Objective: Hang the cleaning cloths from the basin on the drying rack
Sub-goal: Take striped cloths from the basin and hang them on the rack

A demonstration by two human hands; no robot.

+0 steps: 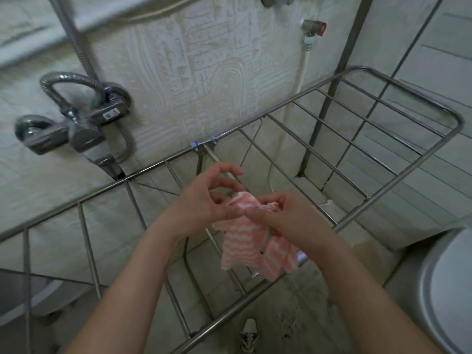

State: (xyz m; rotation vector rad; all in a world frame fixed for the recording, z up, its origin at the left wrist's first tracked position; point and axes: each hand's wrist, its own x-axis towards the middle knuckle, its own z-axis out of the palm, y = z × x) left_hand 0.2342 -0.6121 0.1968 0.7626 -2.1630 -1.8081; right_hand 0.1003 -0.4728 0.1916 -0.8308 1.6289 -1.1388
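Observation:
A pink-and-white striped cleaning cloth (245,244) hangs bunched between my two hands above the middle of the steel drying rack (398,180). My left hand (204,198) pinches its upper edge between thumb and fingers, the other fingers spread above. My right hand (278,213) grips the top of the cloth just to the right, fingers curled round it. The lower part of the cloth dangles in two folds over a rack bar. No cloth hangs on the bars. The basin is not clearly in view.
A chrome shower mixer (84,129) with hose sits on the wall at left. A valve with a red cap (315,29) is high on the wall. A grey lidded toilet or bin (447,292) stands at right. A shoe (249,335) shows on the floor below.

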